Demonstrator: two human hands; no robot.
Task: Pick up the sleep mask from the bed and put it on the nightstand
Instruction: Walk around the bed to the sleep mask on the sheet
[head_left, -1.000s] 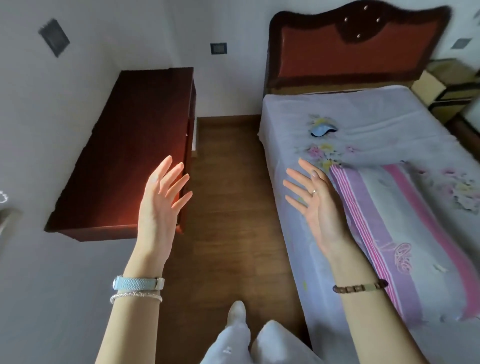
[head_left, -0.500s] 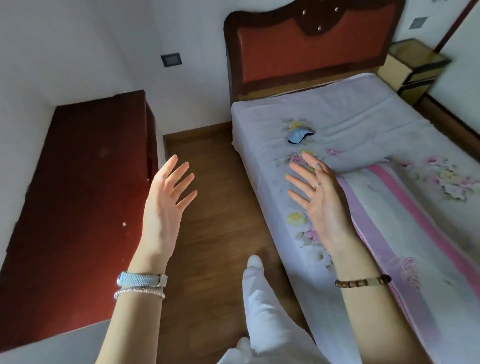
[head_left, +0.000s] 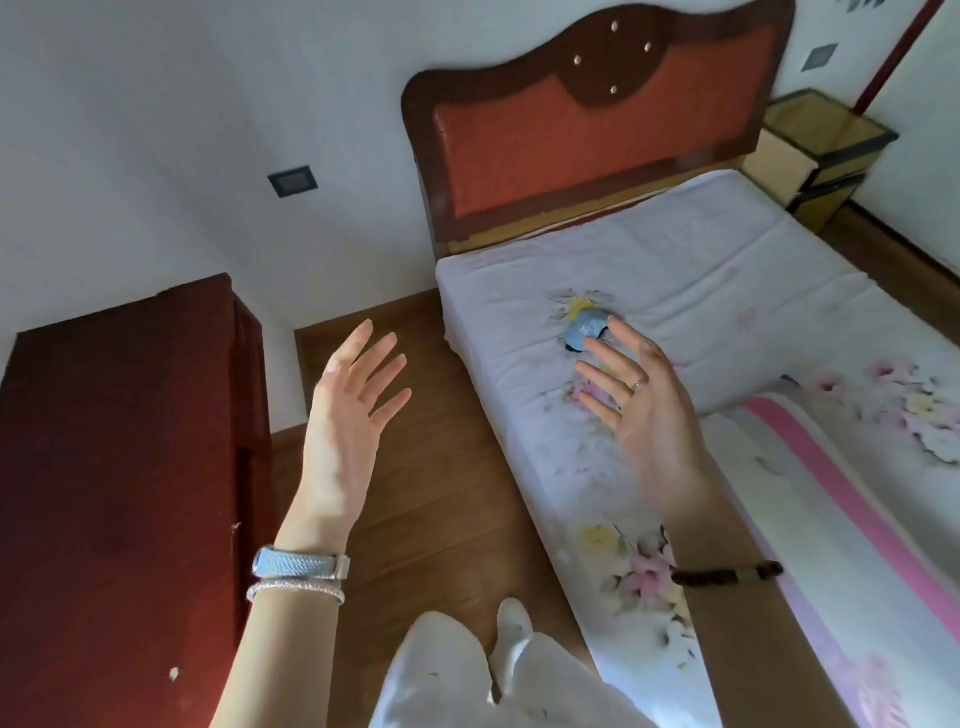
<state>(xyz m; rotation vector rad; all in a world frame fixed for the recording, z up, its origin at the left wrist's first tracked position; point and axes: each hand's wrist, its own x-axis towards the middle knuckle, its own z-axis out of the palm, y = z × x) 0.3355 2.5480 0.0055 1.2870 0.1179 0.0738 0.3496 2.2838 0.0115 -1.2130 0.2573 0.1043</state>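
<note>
A small blue sleep mask (head_left: 584, 328) lies on the white flowered sheet of the bed (head_left: 701, 280), near the bed's left edge and below the headboard. My right hand (head_left: 641, 402) is raised over the bed with fingers spread, and its fingertips overlap the mask's right side in view; I cannot tell if they touch it. My left hand (head_left: 350, 415) hangs open above the wooden floor, holding nothing. A yellow nightstand (head_left: 815, 140) with dark trim stands at the far right of the headboard.
A dark red wooden cabinet (head_left: 119, 493) fills the left side. Wooden floor (head_left: 441, 493) runs between it and the bed. A pink-striped blanket (head_left: 841, 519) covers the bed's near right part. My white-clad legs (head_left: 467, 675) show at the bottom.
I have stepped closer to the bed's head. My right hand has reached forward towards the mask and now overlaps it. The left hand stays raised and open.
</note>
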